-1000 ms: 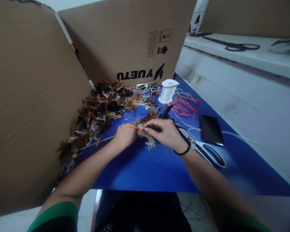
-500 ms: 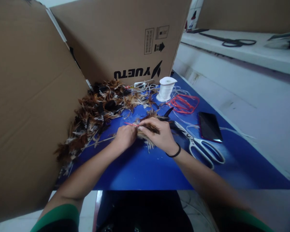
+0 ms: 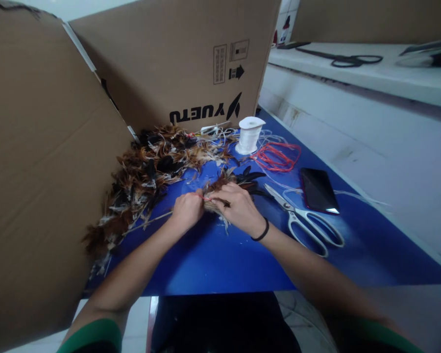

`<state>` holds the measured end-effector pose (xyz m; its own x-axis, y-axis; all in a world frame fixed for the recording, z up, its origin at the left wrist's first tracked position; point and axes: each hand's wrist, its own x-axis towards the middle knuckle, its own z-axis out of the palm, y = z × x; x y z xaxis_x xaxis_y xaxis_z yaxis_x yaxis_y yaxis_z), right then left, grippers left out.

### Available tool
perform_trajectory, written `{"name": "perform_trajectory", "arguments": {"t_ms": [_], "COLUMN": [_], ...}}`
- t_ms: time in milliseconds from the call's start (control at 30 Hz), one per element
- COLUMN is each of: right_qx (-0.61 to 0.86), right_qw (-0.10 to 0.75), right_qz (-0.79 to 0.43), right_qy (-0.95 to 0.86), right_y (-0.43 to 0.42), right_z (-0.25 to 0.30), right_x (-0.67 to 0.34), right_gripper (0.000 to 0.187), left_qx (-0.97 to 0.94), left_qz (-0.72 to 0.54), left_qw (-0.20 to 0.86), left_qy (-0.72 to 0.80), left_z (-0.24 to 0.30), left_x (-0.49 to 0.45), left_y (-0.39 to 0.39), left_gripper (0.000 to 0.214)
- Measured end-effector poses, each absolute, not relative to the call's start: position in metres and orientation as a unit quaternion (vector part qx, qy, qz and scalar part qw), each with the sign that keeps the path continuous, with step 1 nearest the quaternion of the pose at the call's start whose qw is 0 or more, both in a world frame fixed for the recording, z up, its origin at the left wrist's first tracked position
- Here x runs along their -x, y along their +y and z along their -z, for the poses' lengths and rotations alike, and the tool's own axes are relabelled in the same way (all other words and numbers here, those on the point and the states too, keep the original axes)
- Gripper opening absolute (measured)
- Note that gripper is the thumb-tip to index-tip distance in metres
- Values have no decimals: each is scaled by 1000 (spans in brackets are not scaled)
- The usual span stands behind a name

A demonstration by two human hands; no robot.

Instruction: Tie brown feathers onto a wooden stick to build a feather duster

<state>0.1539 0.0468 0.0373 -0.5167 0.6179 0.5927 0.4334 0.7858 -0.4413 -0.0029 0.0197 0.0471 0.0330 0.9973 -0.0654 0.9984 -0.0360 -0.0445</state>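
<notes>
Left hand: the left hand (image 3: 186,210) sits low over the blue table (image 3: 220,255), and its fingers are curled shut around one end of a small feather bunch (image 3: 215,189).
Right hand: the right hand (image 3: 235,208) is just beside the left one, touching it, and its fingers are pinched on the same bunch, with a black band (image 3: 261,232) around the wrist.
Feather bunch: it is brown and black, held between the two hands just above the table, and its dark tips stick out past the right hand.
Red string: a thin red string (image 3: 199,195) shows between the two hands, right at the bunch.
Feather pile: a big feather pile (image 3: 147,176) of brown, black and white feathers lies on the table to the left, against the cardboard.
Scissors: white scissors (image 3: 303,220) lie flat on the table, near the right wrist.
Phone: a dark phone (image 3: 318,190) lies just past the scissors.
Spool: a white spool (image 3: 250,135) of thread stands upright at the back of the table.
Red loops: a tangle of red loops (image 3: 277,157) lies beside the spool.
Cardboard: a tall cardboard box (image 3: 169,59) stands behind and to the left.
</notes>
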Motion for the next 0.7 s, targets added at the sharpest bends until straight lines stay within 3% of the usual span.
{"name": "perform_trajectory", "arguments": {"t_ms": [267,700], "right_qx": [296,254], "right_qw": [341,396], "right_qz": [-73,-108], "right_qy": [-889,-876], "right_y": [45,52], "right_z": [-41,-33], "right_x": [-154,-152], "right_gripper": [23,17], "left_qx": [-735,-744], "left_qz": [26,36], "left_qw": [-4,-29], "left_qy": [678,667], "left_z": [-41,-40], "left_x": [3,-2], "left_y": [22,25], "left_gripper": [27,27]}}
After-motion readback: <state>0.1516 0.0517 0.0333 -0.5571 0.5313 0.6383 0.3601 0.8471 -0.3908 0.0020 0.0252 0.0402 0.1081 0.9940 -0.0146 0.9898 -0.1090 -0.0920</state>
